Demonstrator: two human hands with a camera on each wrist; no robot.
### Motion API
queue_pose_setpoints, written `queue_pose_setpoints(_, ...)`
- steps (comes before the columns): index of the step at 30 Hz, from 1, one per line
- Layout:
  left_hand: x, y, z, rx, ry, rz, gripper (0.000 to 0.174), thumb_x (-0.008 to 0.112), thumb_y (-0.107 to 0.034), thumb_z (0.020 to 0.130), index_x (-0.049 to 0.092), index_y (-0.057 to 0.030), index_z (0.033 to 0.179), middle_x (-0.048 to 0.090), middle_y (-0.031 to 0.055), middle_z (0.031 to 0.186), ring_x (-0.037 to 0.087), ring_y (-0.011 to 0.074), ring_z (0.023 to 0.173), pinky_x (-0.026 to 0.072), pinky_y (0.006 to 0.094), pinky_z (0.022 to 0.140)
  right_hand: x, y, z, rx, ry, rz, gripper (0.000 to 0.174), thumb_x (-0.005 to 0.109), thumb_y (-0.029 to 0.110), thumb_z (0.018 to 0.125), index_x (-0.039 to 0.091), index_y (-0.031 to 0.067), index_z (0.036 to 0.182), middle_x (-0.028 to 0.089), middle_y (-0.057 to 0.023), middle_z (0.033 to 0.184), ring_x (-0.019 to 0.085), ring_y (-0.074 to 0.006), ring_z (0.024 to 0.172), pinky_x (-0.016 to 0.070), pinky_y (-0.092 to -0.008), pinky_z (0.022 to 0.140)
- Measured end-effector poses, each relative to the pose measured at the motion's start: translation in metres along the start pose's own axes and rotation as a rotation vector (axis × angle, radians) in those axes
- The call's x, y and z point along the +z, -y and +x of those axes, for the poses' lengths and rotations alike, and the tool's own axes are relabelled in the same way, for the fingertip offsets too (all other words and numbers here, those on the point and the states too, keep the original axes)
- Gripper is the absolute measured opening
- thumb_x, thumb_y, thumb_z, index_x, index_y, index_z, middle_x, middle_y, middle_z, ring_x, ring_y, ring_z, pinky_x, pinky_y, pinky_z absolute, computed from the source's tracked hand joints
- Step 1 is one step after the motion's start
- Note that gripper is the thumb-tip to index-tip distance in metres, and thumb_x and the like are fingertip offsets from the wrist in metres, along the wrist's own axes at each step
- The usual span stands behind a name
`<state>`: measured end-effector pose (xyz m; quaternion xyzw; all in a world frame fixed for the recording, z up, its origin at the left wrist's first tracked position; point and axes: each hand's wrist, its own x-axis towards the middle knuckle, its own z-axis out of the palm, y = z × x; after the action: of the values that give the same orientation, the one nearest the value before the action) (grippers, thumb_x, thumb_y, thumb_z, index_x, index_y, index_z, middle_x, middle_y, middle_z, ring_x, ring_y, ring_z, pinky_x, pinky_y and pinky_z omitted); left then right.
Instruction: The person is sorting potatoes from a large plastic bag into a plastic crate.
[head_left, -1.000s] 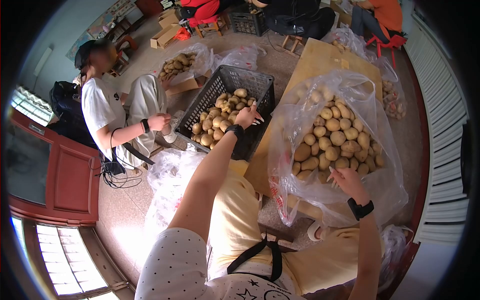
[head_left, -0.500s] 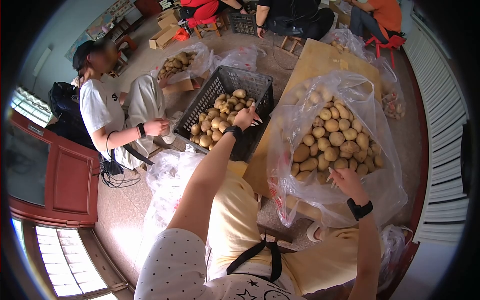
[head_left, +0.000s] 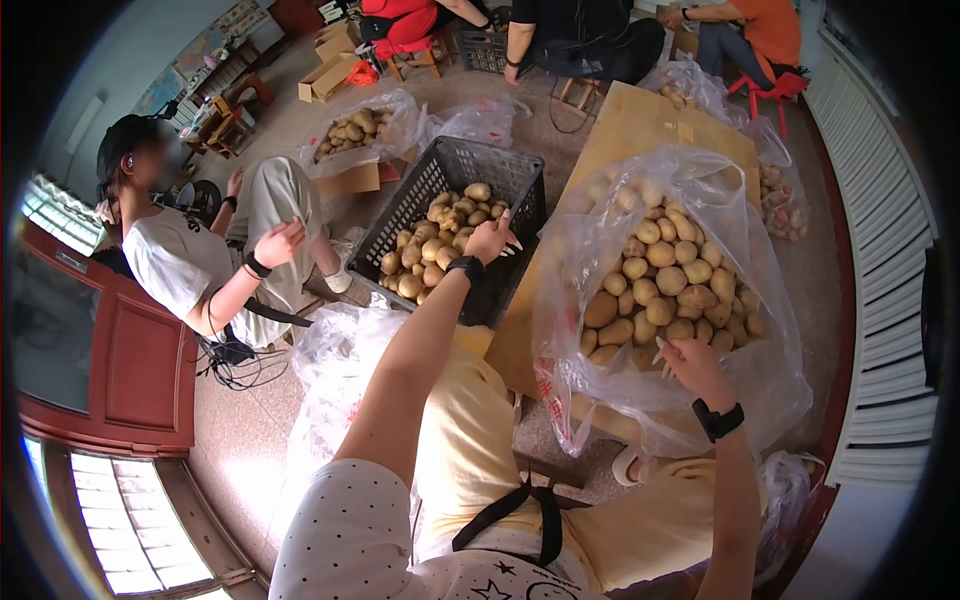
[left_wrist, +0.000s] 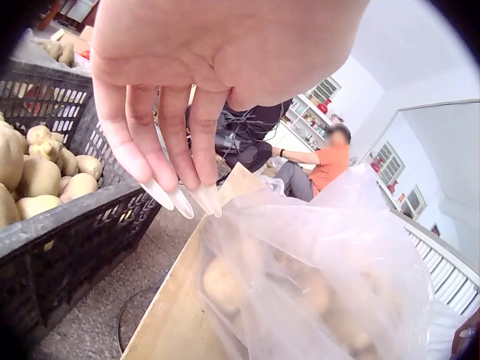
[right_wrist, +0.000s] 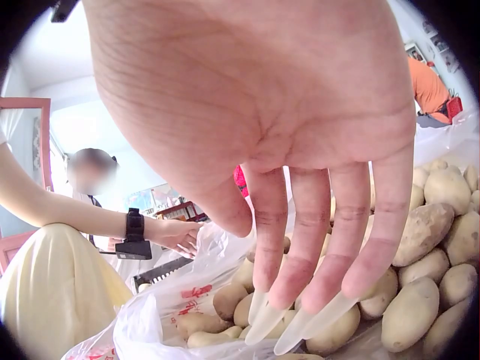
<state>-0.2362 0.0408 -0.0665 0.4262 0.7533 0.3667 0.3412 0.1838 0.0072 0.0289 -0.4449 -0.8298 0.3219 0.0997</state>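
Observation:
My left hand [head_left: 488,240] hovers over the right side of a black plastic crate [head_left: 508,162], next to the potatoes [head_left: 425,250] heaped in it. Its fingers [left_wrist: 176,120] hang loosely extended, long pale nails pointing down, and hold nothing. In front of me a clear plastic bag [head_left: 775,385] lies spread wide around a pile of potatoes [head_left: 680,275]. At the near edge of that pile is my right hand [head_left: 695,372]. The right wrist view has its relaxed fingers [right_wrist: 309,217] hanging before the potatoes, with nothing gripped.
Under the bag is a wooden board [head_left: 625,120]. A seated person [head_left: 175,250] is left of the crate, behind a crumpled plastic bag [head_left: 345,345]. Beyond stand another bag of potatoes [head_left: 350,130] and a red stool [head_left: 782,92]. More people sit at the back.
The person at left has leaned back to the left and lifted their hands. At the back, a dark-clothed person's arm has come down beside the stool. My hands have stayed nearly still.

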Motion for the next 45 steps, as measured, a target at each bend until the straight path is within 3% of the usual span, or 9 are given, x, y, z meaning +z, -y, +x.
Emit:
queue_pose_setpoints(7,-0.002,-0.005,-0.006,0.012,-0.016,0.042,0.067,0.028,-0.052,0.094,0.07,-0.0052,0.073,0.064,0.0114,0.07,0.063,0.0269,0.073,0.0485,0.0356,0.074,-0.001,0.001,0.0,0.006,0.014,-0.039,0.025,0.055,0.022,0.087,0.06,-0.0004,0.078,0.052,-0.0159,0.057,0.053,-0.0327,0.054,0.0382,-0.0388,0.051)
queue_pose_setpoints(10,-0.004,-0.004,-0.004,0.0,0.015,0.085,0.064,0.029,-0.048,0.095,0.069,-0.0004,0.082,0.067,0.0108,0.081,0.063,0.0212,0.073,0.0489,0.033,0.075,-0.002,0.001,0.001,-0.02,-0.002,-0.083,0.024,0.055,0.021,0.087,0.06,-0.0008,0.08,0.055,-0.016,0.06,0.055,-0.0332,0.057,0.0403,-0.0389,0.053)
queue_pose_setpoints(12,-0.002,-0.002,-0.003,0.009,-0.027,0.075,0.064,0.028,-0.052,0.094,0.071,-0.0078,0.074,0.064,0.0117,0.07,0.063,0.0282,0.076,0.0476,0.036,0.077,-0.001,0.001,0.002,-0.041,-0.029,-0.058,0.023,0.055,0.021,0.087,0.059,-0.0009,0.081,0.056,-0.016,0.061,0.056,-0.0331,0.058,0.0413,-0.0389,0.053)
queue_pose_setpoints(25,-0.001,-0.002,-0.003,0.012,-0.024,0.137,0.066,0.024,-0.052,0.094,0.071,-0.0101,0.072,0.066,0.0149,0.078,0.061,0.0327,0.083,0.0455,0.0389,0.083,0.001,-0.007,0.007,-0.049,-0.137,-0.004,0.013,0.059,0.015,0.086,0.053,0.0048,0.093,0.062,-0.0119,0.069,0.062,-0.0266,0.063,0.0459,-0.0352,0.055)
queue_pose_setpoints(39,-0.004,-0.008,-0.009,0.028,-0.06,0.138,0.061,0.029,-0.049,0.093,0.071,-0.0087,0.075,0.066,0.0177,0.083,0.061,0.0353,0.088,0.0458,0.0403,0.083,-0.008,0.0,0.005,-0.03,-0.135,-0.018,0.014,0.057,0.014,0.086,0.053,0.0056,0.096,0.061,-0.0127,0.072,0.061,-0.0287,0.065,0.0462,-0.0355,0.058)
queue_pose_setpoints(41,0.002,0.014,0.009,0.018,-0.05,0.06,0.058,0.032,-0.049,0.093,0.071,-0.0086,0.077,0.066,0.0169,0.085,0.061,0.0346,0.089,0.0467,0.0394,0.082,-0.01,0.0,0.002,-0.02,-0.152,-0.032,0.015,0.057,0.014,0.086,0.053,0.0056,0.097,0.061,-0.0126,0.071,0.061,-0.0292,0.065,0.0463,-0.0358,0.059)
queue_pose_setpoints(42,0.0,0.008,0.001,0.055,-0.061,0.085,0.057,0.033,-0.049,0.093,0.071,-0.0087,0.077,0.067,0.0143,0.081,0.064,0.0309,0.085,0.0473,0.0376,0.08,-0.009,-0.002,0.002,-0.056,-0.171,-0.029,0.015,0.057,0.015,0.086,0.054,0.0059,0.097,0.061,-0.0133,0.073,0.061,-0.0297,0.066,0.0466,-0.0364,0.06)
queue_pose_setpoints(43,-0.011,-0.019,-0.021,0.041,0.008,0.143,0.064,0.03,-0.054,0.094,0.068,-0.0026,0.089,0.069,0.01,0.085,0.065,0.0234,0.083,0.0476,0.0345,0.079,-0.01,-0.003,0.002,-0.091,-0.195,-0.031,0.016,0.057,0.015,0.086,0.054,0.0061,0.098,0.062,-0.0139,0.074,0.062,-0.0301,0.068,0.0468,-0.037,0.061)
queue_pose_setpoints(45,-0.012,-0.025,-0.025,0.073,-0.023,0.211,0.059,0.03,-0.051,0.093,0.068,-0.0066,0.09,0.067,0.0147,0.084,0.062,0.032,0.088,0.0457,0.0402,0.08,-0.014,0.0,0.0,-0.042,-0.194,-0.011,0.017,0.057,0.016,0.086,0.055,0.0071,0.1,0.063,-0.0154,0.08,0.063,-0.0298,0.074,0.0474,-0.0378,0.063)
